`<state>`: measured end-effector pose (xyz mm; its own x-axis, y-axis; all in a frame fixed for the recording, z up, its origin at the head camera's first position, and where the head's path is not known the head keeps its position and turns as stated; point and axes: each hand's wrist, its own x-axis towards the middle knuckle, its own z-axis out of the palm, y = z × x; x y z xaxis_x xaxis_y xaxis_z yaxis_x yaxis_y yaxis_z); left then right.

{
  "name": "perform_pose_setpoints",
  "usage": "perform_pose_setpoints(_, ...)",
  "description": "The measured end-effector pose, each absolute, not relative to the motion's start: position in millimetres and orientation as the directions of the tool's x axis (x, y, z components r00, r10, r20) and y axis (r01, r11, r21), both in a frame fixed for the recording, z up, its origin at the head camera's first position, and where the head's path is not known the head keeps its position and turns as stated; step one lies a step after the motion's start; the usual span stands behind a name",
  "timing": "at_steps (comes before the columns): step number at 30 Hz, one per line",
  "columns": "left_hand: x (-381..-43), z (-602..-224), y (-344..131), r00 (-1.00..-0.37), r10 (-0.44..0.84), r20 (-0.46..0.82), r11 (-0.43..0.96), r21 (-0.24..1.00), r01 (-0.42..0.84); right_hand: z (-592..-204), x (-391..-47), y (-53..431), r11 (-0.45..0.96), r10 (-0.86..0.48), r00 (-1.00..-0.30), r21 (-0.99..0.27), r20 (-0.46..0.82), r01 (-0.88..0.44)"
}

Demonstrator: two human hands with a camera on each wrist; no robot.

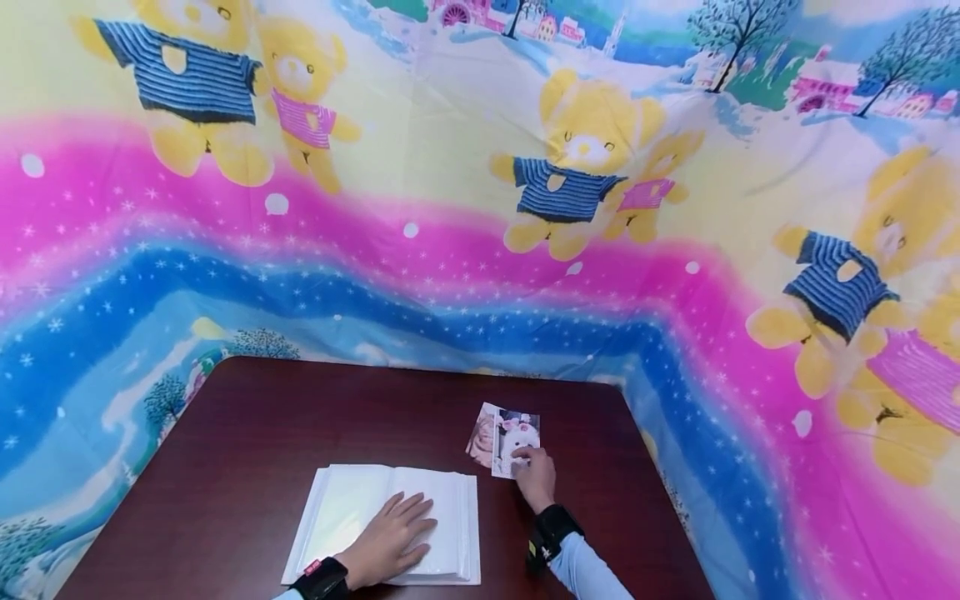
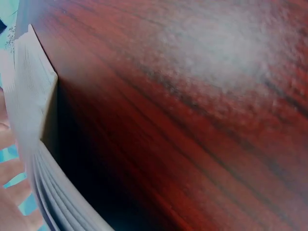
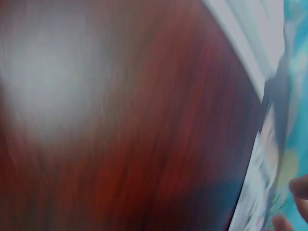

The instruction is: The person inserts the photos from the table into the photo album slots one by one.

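An album point(image 1: 352, 492) of white, glossy pages lies spread on the table. Across its right-hand page rests my left hand point(image 1: 390, 537), palm down with fingers spread. The edges of the album's stacked pages point(image 2: 36, 96) run down the left side of the left wrist view. To the right of the album are two overlapping photos: one of a white fluffy toy point(image 1: 516, 433) on top, and a pinkish one point(image 1: 482, 437) partly under it. My right hand point(image 1: 537, 479) is over the top photo's lower right corner. In the right wrist view, its fingertips point(image 3: 299, 186) show apart, just beyond the photo edge.
The dark reddish-brown table point(image 1: 360, 408) has a shiny surface. A printed cloth point(image 1: 420, 275) with teddy bears and snow scenes hangs around its back and sides. Black bands point(image 1: 555, 529) are strapped on both wrists.
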<state>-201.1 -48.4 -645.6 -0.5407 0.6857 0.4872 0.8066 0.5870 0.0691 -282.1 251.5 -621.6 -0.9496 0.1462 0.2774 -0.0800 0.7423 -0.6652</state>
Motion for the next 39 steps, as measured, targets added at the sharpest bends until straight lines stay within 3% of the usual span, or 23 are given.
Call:
perform_pose_setpoints(7,-190,-640,-45,-0.569,0.733,0.371,0.594,0.057,0.802,-627,-296,270,0.729,0.399,-0.907,-0.647,0.135,0.224)
perform_pose_setpoints(11,-188,-643,-41,-0.561,0.743,0.365,0.599,0.011,0.801,-629,-298,272,0.672,0.455,-0.89,-0.661,0.014,0.333)
perform_pose_setpoints(15,-189,-645,-39,-0.564,0.741,0.363,0.606,-0.001,0.795,-627,-301,271,0.686,0.471,-0.882,-0.623,-0.015,0.377)
perform_pose_setpoints(22,-191,-649,-37,-0.581,0.74,0.341,0.606,0.037,0.794,-624,-302,271,0.711,0.472,-0.881,-0.584,-0.018,0.393)
perform_pose_setpoints(29,-191,-645,-38,-0.598,0.732,0.327,0.603,0.098,0.792,-630,-303,275,0.672,0.468,-0.884,-0.642,-0.02,0.37)
perform_pose_setpoints(39,-200,-642,-39,-0.611,0.636,0.471,0.631,0.138,0.763,-634,-304,285,0.673,0.45,-0.878,-0.708,0.163,0.213)
